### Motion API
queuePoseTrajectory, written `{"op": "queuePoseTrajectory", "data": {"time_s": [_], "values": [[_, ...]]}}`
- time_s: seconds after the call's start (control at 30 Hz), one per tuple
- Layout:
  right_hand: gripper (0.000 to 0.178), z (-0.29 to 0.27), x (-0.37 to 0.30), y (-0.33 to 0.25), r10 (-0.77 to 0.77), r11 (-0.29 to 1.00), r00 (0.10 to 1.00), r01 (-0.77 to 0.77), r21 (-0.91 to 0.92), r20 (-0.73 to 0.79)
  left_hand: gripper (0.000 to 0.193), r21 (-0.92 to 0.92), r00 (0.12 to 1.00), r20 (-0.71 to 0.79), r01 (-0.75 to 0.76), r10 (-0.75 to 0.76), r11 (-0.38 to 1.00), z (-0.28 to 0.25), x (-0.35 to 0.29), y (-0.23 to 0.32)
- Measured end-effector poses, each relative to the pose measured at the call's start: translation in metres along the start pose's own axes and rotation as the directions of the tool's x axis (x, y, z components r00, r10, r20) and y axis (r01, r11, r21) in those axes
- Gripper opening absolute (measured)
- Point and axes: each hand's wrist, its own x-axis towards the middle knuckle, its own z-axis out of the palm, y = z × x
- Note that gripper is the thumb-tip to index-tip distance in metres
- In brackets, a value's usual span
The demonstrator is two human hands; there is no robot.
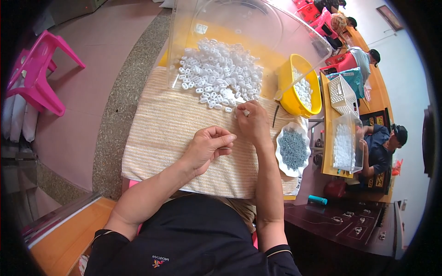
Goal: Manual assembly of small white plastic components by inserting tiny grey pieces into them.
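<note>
Currently, both bare hands work low over a beige-and-white striped cloth towel (pixel 154 138). The left hand (pixel 207 146) has its grip pressed together, thumb against forefinger — I cannot tell whether anything tiny sits between them. At two o'clock from it, the right hand (pixel 253 122) curls its fingers down beside the near edge of the pile; whether its grip pinches a piece, I cannot tell.

White, oval, two-holed plastic pieces (pixel 221 71) lie heaped at eleven o'clock from the right hand, partly within a clear plastic bin (pixel 276 27) and partly on the towel. From that same hand, a yellow plastic basin (pixel 287 99) of white pieces stands at two o'clock, a thin black strip (pixel 276 117) lies at three, and a white scalloped dish (pixel 278 154) — filled with small grey pieces (pixel 293 148) — sits at four.
</note>
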Motion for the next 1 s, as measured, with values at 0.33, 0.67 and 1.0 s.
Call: {"op": "queuePoseTrajectory", "data": {"time_s": [0.33, 0.67, 1.0], "values": [[0.015, -0.004, 0.006, 0.001, 0.021, 1.000, 1.000, -0.020, 0.018, -0.018, 0.007, -0.012, 1.000, 0.003, -0.005, 0.005, 1.000, -0.001, 0.002, -0.002], [0.021, -0.004, 0.021, -0.018, 0.127, 0.925, 0.988, -0.084, -0.371, 0.092, 0.006, -0.016, 1.000, -0.002, -0.004, 0.004, 1.000, -0.001, 0.000, -0.001], [0.016, -0.001, 0.023, -0.007, 0.096, 0.971, 0.995, -0.086, -0.224, 0.035, 0.006, -0.015, 1.000, 0.001, 0.000, 0.000, 1.000, 0.001, 0.000, 0.000]]}}
